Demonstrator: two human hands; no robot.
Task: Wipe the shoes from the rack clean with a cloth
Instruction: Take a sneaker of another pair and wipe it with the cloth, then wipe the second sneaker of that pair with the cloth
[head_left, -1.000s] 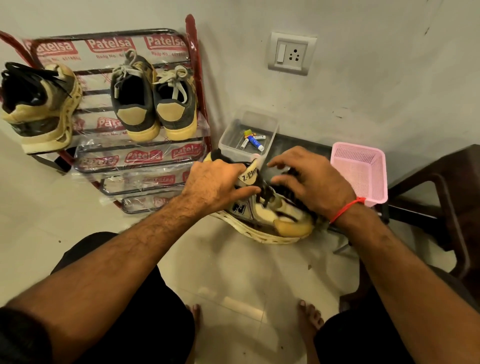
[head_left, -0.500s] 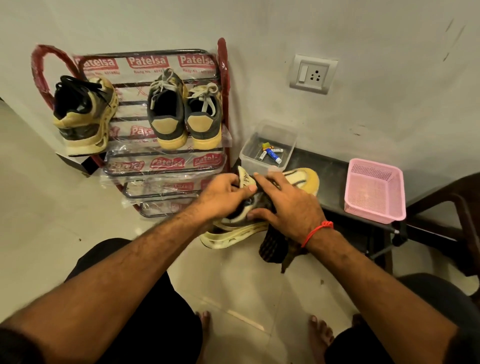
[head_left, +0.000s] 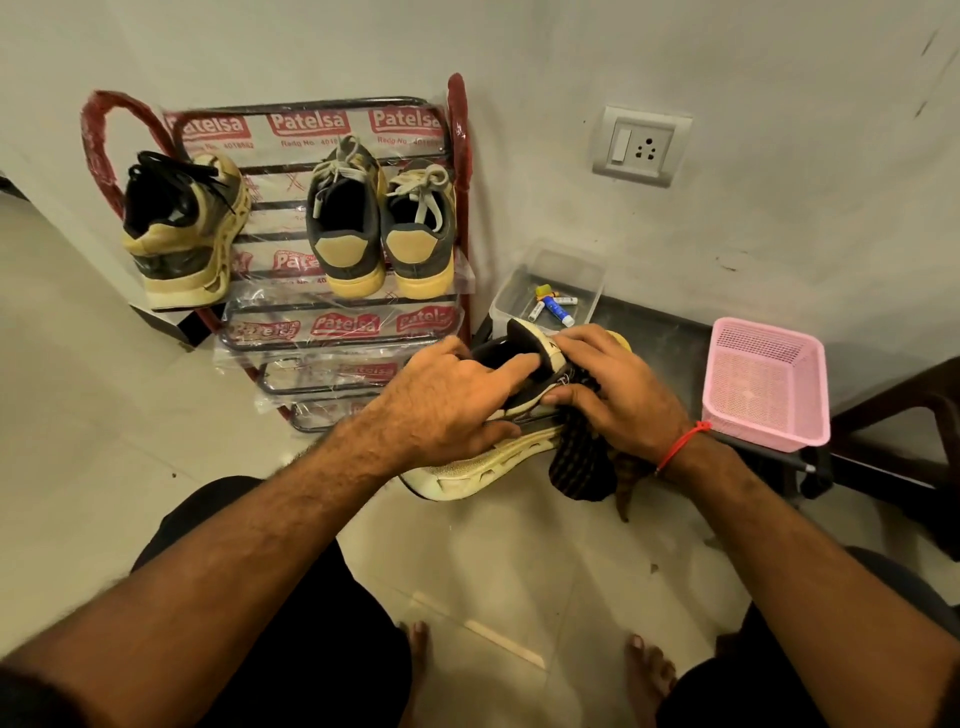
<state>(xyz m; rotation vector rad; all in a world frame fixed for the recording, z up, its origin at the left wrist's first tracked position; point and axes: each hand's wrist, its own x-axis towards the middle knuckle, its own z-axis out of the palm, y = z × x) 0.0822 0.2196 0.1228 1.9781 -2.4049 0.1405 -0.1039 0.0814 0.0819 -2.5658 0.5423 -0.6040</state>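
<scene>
One shoe (head_left: 483, 462) is held in front of the rack (head_left: 343, 332), above the floor, with its pale sole turned toward the viewer. It is gripped at the heel end by the left hand (head_left: 441, 405), with fingers curled over the collar and the thumb under the sole edge. The dark cloth (head_left: 576, 462) is pressed against the upper by the right hand (head_left: 618, 400), whose fingers are curled round it; the loose end of the cloth hangs below the shoe.

Wiping of this shoe is judged to be in progress. How much of its surface has been cleaned cannot be told.

Three shoes remain on the top shelf: a single shoe (head_left: 182, 234) at the left and a pair (head_left: 382, 228) at the right. No sign of whether these have been wiped is visible, so the task is judged to be only partly complete.
</scene>
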